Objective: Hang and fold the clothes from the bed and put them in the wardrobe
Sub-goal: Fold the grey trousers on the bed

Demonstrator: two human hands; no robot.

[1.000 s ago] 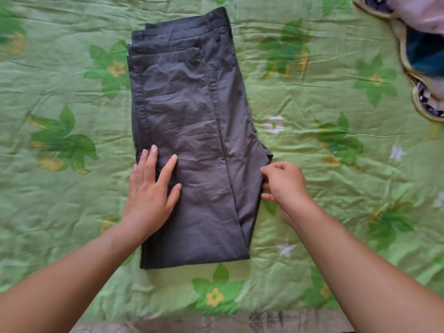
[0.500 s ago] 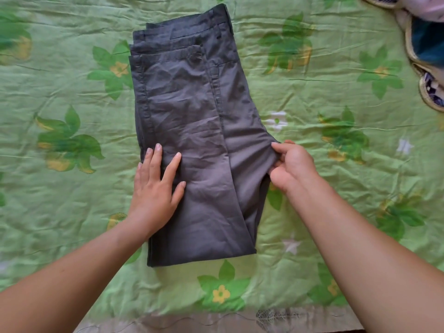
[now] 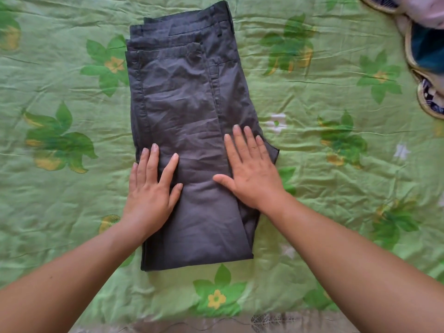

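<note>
Both hands lie flat, palms down, fingers straight and a little spread, grasping nothing; each only presses on cloth.

Left hand: rests on the near-left part of the trousers, heel of the palm at the left edge, fingertips pointing away from the body.

Trousers: dark grey, folded into a long narrow stack in the middle of the green flowered sheet; waistband end farthest from the person, near end square; layers at the far end lie stepped, not flush; light creases across the upper panel.

Right hand: presses the right half of the stack, just inside a corner of an under-layer that pokes out past the right edge.

Far right, top corner: a heap of other cloth, well apart from the trousers, unfolded as far as can be told.

Judgement — step in hand is smoothing before the next fold. To do it well: sweep both palms outward and away from the centre, so that trapped air and creases run off the edges; hold the left side down while the right tucks the stray corner under; bring the stepped far edges flush before doubling the stack — otherwise the fold would likely set the creases in.
</note>
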